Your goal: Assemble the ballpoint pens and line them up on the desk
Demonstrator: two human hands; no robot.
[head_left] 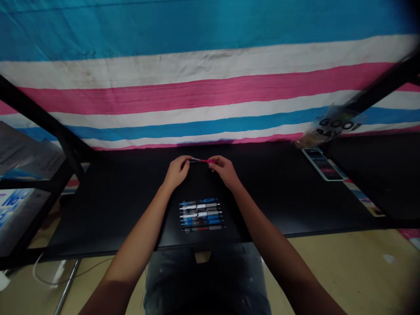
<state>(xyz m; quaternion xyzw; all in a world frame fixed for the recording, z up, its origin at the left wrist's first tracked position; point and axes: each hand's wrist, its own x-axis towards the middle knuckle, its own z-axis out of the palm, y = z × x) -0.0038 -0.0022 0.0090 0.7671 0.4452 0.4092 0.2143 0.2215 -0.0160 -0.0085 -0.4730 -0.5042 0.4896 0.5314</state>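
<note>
Two bare hands work together at the middle of a matte black desk [114, 210], with a stack of printed paper sheets [29, 153] on a dark metal shelf [42, 183] at far left. The left hand [176, 171] clenches one end of a slim dark-and-pink retractable pen [201, 161], and the right hand [223, 170] grasps the other; the fingers of both close on the barrel, held level just above the desk. Below them lies a tidy row of blue, white and black retractable pens [201, 214], all side by side, untouched. Further right sits a white-edged smartphone [323, 164] – and above it, blurred, a clear plastic bag printed "GOOD DAY" [330, 124].
</note>
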